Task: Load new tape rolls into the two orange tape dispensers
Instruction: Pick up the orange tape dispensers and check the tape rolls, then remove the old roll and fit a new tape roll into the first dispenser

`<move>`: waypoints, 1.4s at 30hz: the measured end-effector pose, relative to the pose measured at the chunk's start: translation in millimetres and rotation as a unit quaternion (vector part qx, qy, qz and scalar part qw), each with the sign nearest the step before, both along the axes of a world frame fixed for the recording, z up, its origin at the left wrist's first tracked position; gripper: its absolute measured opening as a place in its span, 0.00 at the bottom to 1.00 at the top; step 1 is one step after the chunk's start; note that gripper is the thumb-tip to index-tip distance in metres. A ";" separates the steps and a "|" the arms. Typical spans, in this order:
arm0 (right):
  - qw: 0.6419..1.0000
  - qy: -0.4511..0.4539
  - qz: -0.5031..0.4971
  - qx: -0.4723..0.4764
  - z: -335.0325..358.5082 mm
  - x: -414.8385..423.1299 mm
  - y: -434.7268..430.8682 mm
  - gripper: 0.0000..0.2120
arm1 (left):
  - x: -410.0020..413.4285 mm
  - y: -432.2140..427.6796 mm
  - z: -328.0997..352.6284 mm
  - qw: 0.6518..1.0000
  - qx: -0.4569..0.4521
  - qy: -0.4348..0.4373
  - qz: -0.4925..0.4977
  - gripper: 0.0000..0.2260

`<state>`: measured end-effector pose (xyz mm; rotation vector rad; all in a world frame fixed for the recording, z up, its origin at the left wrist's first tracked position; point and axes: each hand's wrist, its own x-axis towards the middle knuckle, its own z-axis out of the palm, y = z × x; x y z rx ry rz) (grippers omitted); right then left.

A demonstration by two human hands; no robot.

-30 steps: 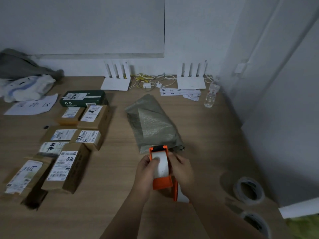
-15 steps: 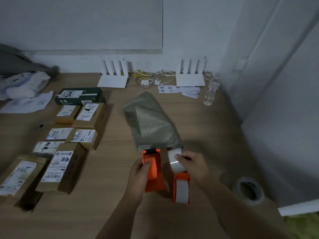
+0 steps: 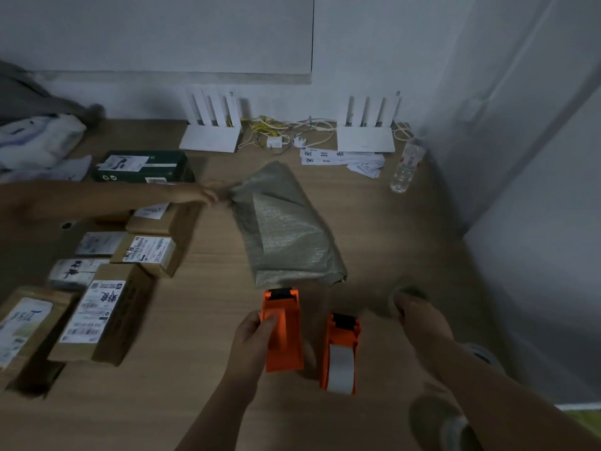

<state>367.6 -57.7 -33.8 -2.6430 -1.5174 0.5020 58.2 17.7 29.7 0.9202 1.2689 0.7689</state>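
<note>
My left hand (image 3: 252, 340) grips an orange tape dispenser (image 3: 283, 333) by its left side, low over the wooden table (image 3: 201, 314); no roll shows in it. A second orange dispenser (image 3: 341, 353) lies just right of it, with a white roll or core in its frame. My right hand (image 3: 418, 319) hovers further right, fingers curled and blurred; something greyish shows at its fingertips, but I cannot make it out. Two clear tape rolls lie at the right, one (image 3: 487, 354) partly behind my forearm, the other (image 3: 450, 429) at the bottom edge.
Another person's arm (image 3: 182, 196) reaches in from the left to a grey woven bag (image 3: 286, 229) behind the dispensers. Several labelled cardboard parcels (image 3: 104, 314) fill the left side. Two white routers (image 3: 211, 138), cables, papers and a water bottle (image 3: 406, 167) stand by the wall.
My right hand has lifted a white core away from the dispensers and swung right toward the tape rolls. Another person's arm has come in from the left to the bag.
</note>
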 end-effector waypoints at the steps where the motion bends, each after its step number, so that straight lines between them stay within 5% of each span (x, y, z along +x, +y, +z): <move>1: 1.000 -0.004 0.005 -0.008 -2.7 0.9 -0.8 0.05 | -0.7 0.2 -1.0 1.000 0.000 -0.001 -0.001 0.08; 10: 0.997 -0.006 0.021 -0.074 -26.2 4.2 0.1 0.11 | -3.1 5.8 -15.2 1.000 0.002 -0.010 -0.015 0.09; 18: 0.999 -0.040 0.010 0.007 -25.9 -12.0 -3.6 0.13 | -11.3 2.0 -40.6 0.997 -0.051 -0.036 -0.034 0.06; 22: 0.992 0.037 -0.078 0.094 -22.2 -52.1 -4.4 0.09 | -15.9 -5.8 -52.3 0.996 -0.066 -0.045 -0.034 0.06; 32: 0.945 0.232 -0.189 0.132 -32.3 -112.0 -31.2 0.05 | -25.5 -15.0 -78.7 0.995 -0.058 0.039 -0.072 0.07; 35: 0.934 0.262 -0.207 0.126 -49.4 -111.4 -39.1 0.14 | -26.6 -14.7 -83.9 0.991 -0.046 0.073 -0.104 0.13; 39: 0.923 0.284 -0.214 0.147 -53.3 -114.1 -43.5 0.13 | -28.3 -17.8 -86.5 0.990 -0.029 0.100 -0.095 0.10; 42: 0.917 0.298 -0.214 0.154 -47.6 -116.4 -44.4 0.17 | -29.0 -18.1 -83.3 0.983 0.064 0.166 -0.054 0.18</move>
